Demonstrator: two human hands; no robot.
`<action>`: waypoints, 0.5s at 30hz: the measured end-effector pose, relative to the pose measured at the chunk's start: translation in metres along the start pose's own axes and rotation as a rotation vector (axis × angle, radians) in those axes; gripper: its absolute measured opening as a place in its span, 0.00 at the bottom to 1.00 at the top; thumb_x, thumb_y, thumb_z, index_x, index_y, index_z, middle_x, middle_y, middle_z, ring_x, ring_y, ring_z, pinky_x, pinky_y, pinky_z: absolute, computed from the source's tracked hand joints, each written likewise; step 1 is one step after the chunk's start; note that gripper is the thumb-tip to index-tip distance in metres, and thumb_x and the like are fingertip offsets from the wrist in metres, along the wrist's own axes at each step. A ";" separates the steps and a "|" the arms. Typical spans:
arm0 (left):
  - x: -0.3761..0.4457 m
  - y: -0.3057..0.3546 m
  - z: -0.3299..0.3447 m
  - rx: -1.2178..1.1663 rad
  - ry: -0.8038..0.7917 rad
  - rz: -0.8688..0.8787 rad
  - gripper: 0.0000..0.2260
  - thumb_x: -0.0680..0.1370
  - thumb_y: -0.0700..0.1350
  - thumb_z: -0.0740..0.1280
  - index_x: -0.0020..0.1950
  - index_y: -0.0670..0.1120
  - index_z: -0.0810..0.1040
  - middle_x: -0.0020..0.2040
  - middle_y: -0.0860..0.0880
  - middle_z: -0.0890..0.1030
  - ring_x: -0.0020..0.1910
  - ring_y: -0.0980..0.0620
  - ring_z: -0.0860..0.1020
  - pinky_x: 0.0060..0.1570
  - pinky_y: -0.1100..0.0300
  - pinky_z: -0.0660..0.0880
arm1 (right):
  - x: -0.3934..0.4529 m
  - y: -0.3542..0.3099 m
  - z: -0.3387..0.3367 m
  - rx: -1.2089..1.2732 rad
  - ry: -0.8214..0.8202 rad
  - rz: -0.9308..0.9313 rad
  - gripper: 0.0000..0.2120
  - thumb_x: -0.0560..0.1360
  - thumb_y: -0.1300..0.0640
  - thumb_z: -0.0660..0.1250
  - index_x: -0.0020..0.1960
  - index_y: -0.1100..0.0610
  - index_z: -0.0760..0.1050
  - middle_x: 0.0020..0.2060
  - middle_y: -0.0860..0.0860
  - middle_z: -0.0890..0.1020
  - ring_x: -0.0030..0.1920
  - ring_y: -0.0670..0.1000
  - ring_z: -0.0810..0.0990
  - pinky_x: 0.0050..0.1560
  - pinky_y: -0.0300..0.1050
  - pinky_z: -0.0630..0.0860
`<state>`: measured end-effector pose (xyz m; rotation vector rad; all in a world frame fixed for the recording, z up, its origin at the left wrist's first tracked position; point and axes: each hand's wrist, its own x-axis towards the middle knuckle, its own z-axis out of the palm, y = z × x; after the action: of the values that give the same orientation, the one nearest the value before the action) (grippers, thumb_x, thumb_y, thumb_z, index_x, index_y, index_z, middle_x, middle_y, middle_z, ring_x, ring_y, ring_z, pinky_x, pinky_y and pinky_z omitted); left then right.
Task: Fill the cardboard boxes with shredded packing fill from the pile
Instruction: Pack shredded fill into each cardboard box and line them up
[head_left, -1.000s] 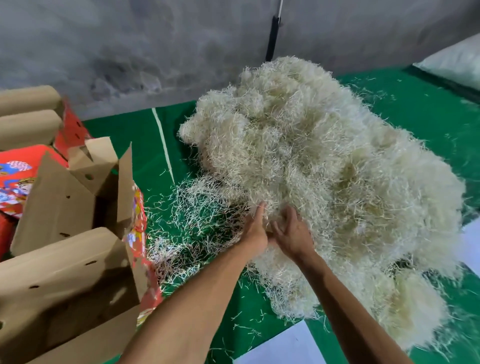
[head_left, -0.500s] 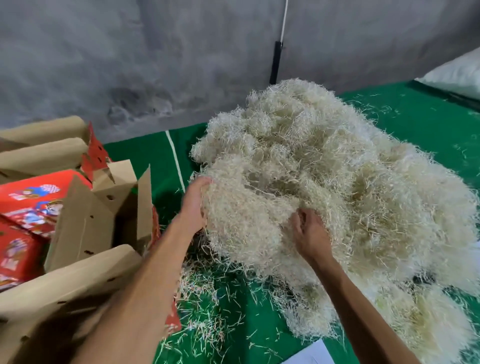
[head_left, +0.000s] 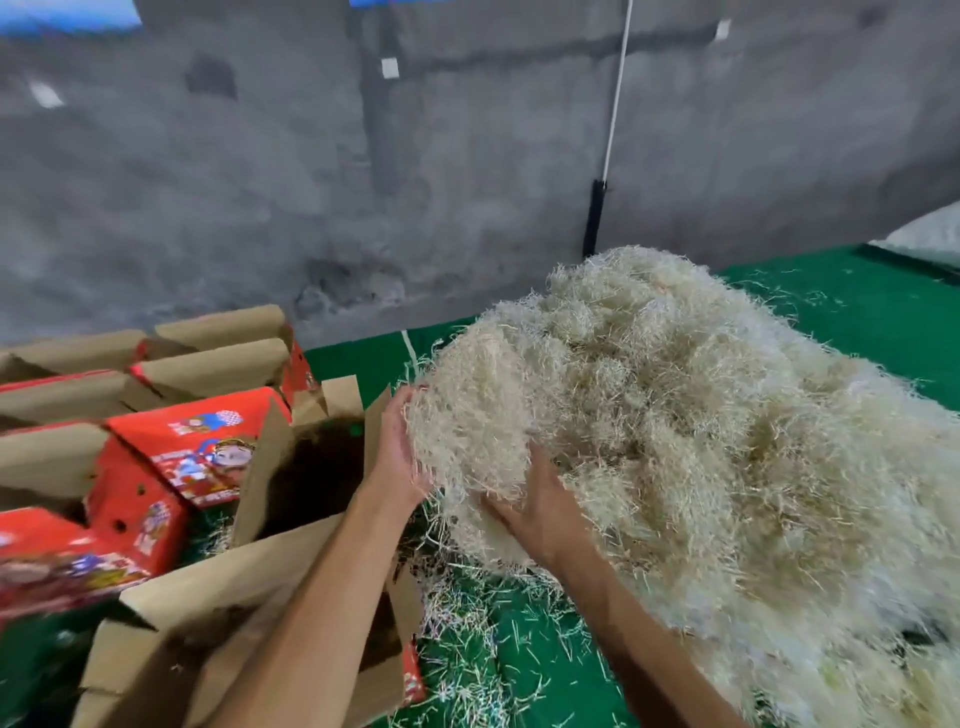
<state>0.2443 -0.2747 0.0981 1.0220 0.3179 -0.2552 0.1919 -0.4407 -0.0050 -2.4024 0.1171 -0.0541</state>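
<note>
A big pile of pale shredded packing fill (head_left: 727, 441) lies on the green floor at the right. Both hands carry a large clump of the fill (head_left: 467, 415) lifted off the pile's left end. My left hand (head_left: 397, 447) presses flat against the clump's left side. My right hand (head_left: 535, 509) cups it from below and the right, its fingertips buried in the strands. Just left of the clump stands an open cardboard box (head_left: 306, 551) with raised flaps and a dark inside.
More red printed cardboard boxes (head_left: 202, 447) with open flaps crowd the left side. Loose shreds (head_left: 483, 644) litter the green mat (head_left: 857, 312). A grey concrete wall (head_left: 467, 182) runs close behind. A white sack (head_left: 924, 234) lies at the far right.
Both hands went from the pile's near edge to either side of a clump. They lifted it left toward the open box. The view swung left, showing more boxes.
</note>
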 end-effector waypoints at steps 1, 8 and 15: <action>-0.004 0.007 -0.005 -0.053 0.021 0.007 0.16 0.74 0.58 0.68 0.47 0.47 0.88 0.51 0.42 0.85 0.46 0.42 0.85 0.45 0.51 0.80 | 0.000 -0.002 0.004 -0.052 0.007 0.023 0.40 0.75 0.41 0.70 0.77 0.53 0.52 0.53 0.54 0.80 0.38 0.48 0.81 0.43 0.45 0.82; -0.042 0.036 -0.042 0.539 -0.022 0.074 0.30 0.78 0.70 0.56 0.74 0.55 0.72 0.74 0.48 0.70 0.68 0.53 0.72 0.64 0.53 0.67 | -0.007 -0.036 -0.015 0.504 0.133 0.221 0.32 0.78 0.66 0.65 0.79 0.59 0.57 0.67 0.63 0.74 0.52 0.52 0.82 0.55 0.50 0.82; -0.042 0.030 -0.073 0.747 0.383 0.154 0.21 0.84 0.51 0.59 0.71 0.38 0.71 0.48 0.45 0.80 0.42 0.52 0.78 0.41 0.57 0.73 | -0.015 -0.120 -0.069 0.803 0.243 0.000 0.35 0.78 0.72 0.58 0.81 0.55 0.52 0.77 0.54 0.62 0.68 0.45 0.74 0.66 0.50 0.75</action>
<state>0.2059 -0.1941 0.1023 1.8339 0.5039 -0.0258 0.1803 -0.3972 0.1264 -1.5863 0.1692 -0.3292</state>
